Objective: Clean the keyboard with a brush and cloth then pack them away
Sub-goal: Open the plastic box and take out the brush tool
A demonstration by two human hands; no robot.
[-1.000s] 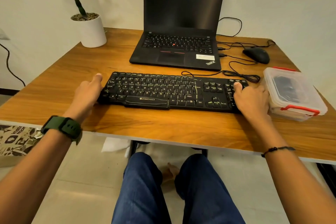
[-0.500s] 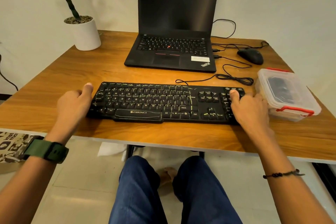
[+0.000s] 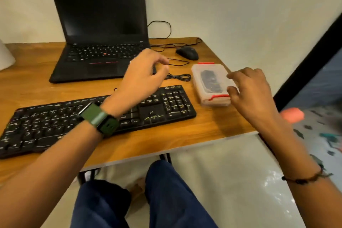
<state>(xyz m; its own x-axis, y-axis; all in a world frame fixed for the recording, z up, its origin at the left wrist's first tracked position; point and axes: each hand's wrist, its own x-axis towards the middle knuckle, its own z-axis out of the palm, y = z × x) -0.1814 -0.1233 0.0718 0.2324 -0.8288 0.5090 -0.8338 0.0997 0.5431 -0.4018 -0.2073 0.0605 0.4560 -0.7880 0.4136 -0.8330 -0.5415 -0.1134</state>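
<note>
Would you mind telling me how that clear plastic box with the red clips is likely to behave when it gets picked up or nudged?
The plastic box looks thin-walled with one dark item inside, so probably light. Flat-bottomed on the smooth wooden table, it would likely slide, not tip. Its lid seems clipped, so contents should stay in.

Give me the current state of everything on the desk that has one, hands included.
laptop: lid open, screen dark.
keyboard: flat on the desk, askew, untouched.
plastic container: lid on, near red clip down, dark items inside.
mouse: resting by the laptop, cabled.
left hand: empty, fingers curled, above the keyboard.
right hand: empty, fingers at the container's near right corner.
</note>
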